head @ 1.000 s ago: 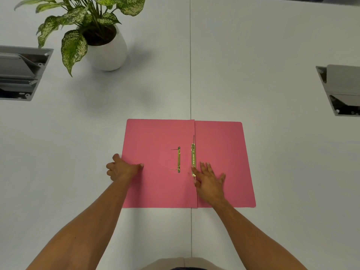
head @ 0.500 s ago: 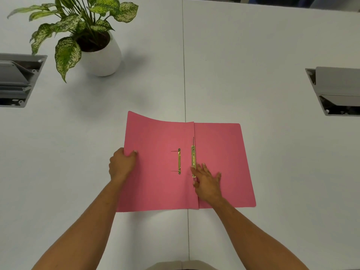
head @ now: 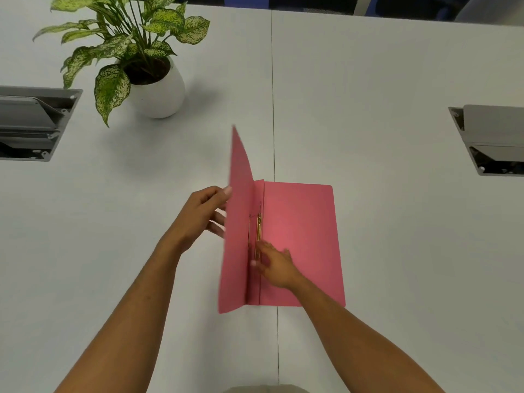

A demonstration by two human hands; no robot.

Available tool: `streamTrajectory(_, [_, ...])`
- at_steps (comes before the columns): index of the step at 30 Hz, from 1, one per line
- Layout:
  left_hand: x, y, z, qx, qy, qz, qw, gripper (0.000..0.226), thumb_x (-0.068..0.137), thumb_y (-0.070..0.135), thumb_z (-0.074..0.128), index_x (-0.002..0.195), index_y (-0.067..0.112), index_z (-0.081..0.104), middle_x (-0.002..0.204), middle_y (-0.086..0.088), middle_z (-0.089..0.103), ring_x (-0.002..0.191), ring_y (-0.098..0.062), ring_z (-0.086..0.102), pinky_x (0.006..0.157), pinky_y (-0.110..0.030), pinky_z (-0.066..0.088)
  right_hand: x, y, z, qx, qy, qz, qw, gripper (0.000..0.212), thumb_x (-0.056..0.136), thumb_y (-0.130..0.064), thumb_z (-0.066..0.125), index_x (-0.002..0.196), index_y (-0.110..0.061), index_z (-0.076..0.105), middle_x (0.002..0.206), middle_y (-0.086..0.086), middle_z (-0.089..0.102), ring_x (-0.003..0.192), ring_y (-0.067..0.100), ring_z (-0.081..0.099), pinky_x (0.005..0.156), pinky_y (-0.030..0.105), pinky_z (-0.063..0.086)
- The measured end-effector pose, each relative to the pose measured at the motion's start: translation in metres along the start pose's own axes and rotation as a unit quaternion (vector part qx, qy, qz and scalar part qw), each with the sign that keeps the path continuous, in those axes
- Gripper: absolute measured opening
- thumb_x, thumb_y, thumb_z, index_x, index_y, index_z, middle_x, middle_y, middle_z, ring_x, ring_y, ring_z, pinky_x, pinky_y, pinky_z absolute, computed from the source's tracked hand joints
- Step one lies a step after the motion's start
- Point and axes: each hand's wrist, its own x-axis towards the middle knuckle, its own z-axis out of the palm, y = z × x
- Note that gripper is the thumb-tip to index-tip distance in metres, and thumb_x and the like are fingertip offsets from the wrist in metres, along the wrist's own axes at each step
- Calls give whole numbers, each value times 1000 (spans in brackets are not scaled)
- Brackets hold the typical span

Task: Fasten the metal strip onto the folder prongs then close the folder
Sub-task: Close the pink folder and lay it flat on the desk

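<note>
A pink folder [head: 300, 236] lies on the white table, its right half flat. Its left cover [head: 239, 222] stands nearly upright, swung up around the spine. My left hand [head: 202, 215] grips that cover's outer edge, thumb at the top and fingers behind the card. A gold metal strip [head: 258, 226] lies along the spine on the inside, with the thin prong bar just left of it. My right hand [head: 273, 265] rests flat on the inner right half, fingers spread and pointing at the strip's near end.
A potted plant [head: 153, 89] in a white pot stands at the back left. Grey open cable boxes are sunk into the table at the left edge [head: 31, 123] and the right edge [head: 490, 140]. A seam [head: 272, 109] runs down the table's middle.
My left hand has lifted the left cover from flat on the table to nearly upright, swinging it rightward. My right hand has stayed by the strip's near end.
</note>
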Motion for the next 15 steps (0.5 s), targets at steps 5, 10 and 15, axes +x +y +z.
streamTrajectory(5, [3,-14,26,-10,-39,-19,999,49,89,61,48,113,20,64,104,-5,70,80,-27,73,59,-38,59,-7,-20,-23,319,42,20,947,52,95,-54,42,132,-21,55,130,6,63,121,19,57,108,47,42])
streamTrajectory(10, [6,-56,61,111,-107,-39,987,57,84,64,51,134,36,51,126,7,60,108,-11,63,92,-35,53,-26,0,-65,588,27,13,808,68,92,-68,24,131,-23,57,133,12,61,122,33,57,101,51,48])
streamTrajectory(15, [6,-96,84,165,-67,-75,981,58,86,58,58,135,27,51,131,2,59,109,-12,57,91,-28,43,-46,30,-88,582,107,81,802,79,73,-82,43,111,-18,68,101,18,70,90,39,65,82,49,56])
